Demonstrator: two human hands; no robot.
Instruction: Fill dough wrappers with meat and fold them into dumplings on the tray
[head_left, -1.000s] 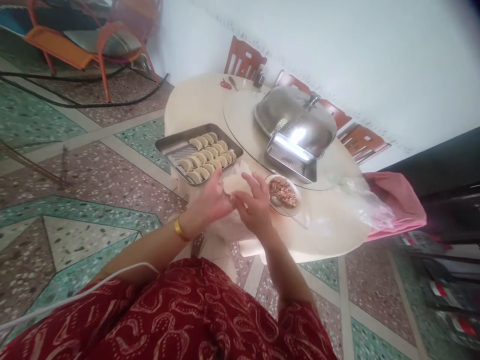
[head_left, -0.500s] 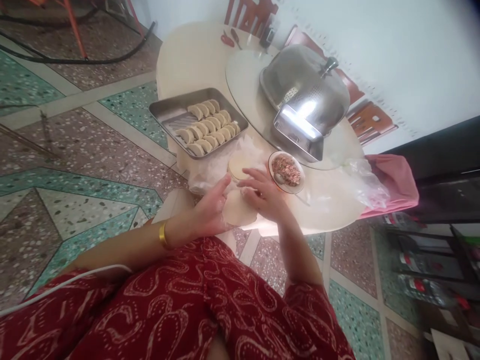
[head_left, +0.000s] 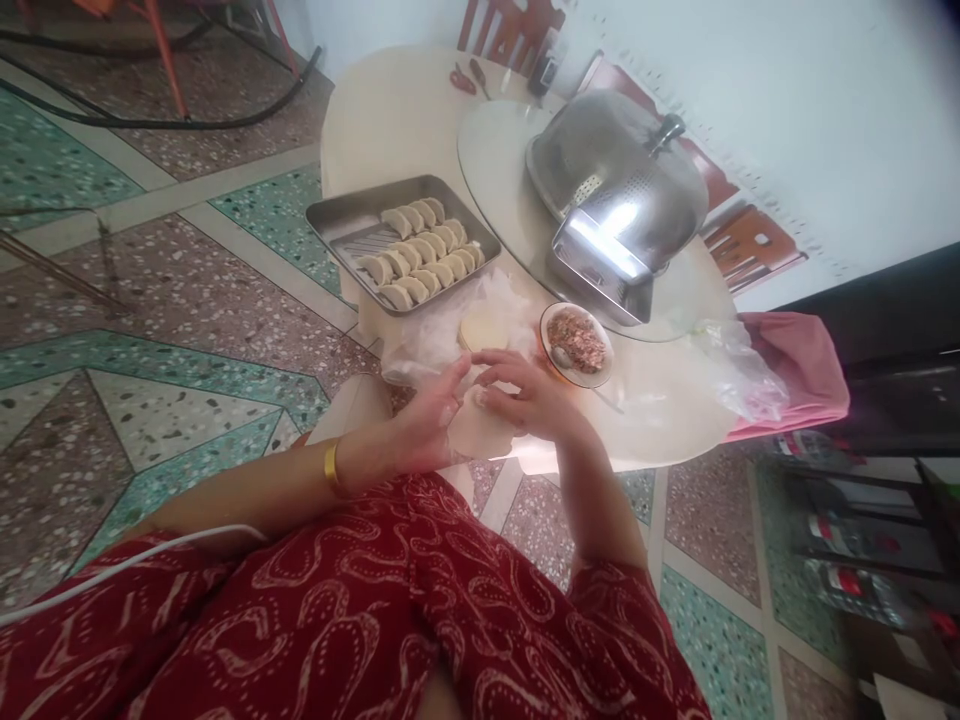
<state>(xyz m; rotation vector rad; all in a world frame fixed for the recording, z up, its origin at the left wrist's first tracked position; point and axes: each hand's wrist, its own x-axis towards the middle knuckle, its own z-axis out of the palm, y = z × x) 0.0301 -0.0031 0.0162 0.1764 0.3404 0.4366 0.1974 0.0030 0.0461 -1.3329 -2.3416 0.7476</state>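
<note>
A round, pale dumpling wrapper [head_left: 480, 432] lies across my left hand [head_left: 429, 422], which holds it low at the table's front edge with the thumb raised. My right hand [head_left: 534, 395] is over the wrapper from the other side, its fingers bent and apart, the fingertips close to my left thumb. Whether those fingertips press on the wrapper is hard to see. Just beyond the hands, a stack of wrappers [head_left: 482, 332] rests on a crumpled plastic bag [head_left: 420, 348]. To the right of it stands a bowl of minced filling [head_left: 579, 340] with a spoon in it.
A metal tray [head_left: 341, 222] with rows of folded dumplings [head_left: 420, 250] stands at the left of the round table [head_left: 375, 110]. On the glass turntable [head_left: 487, 160] are a steel dome cover [head_left: 615, 150] and a steel pan [head_left: 607, 265]. A pink cloth [head_left: 795, 365] hangs at the right edge.
My right hand's fingers have drawn in over the wrapper and sit nearer my left thumb. The left hand stays under the wrapper. The view has shifted slightly.
</note>
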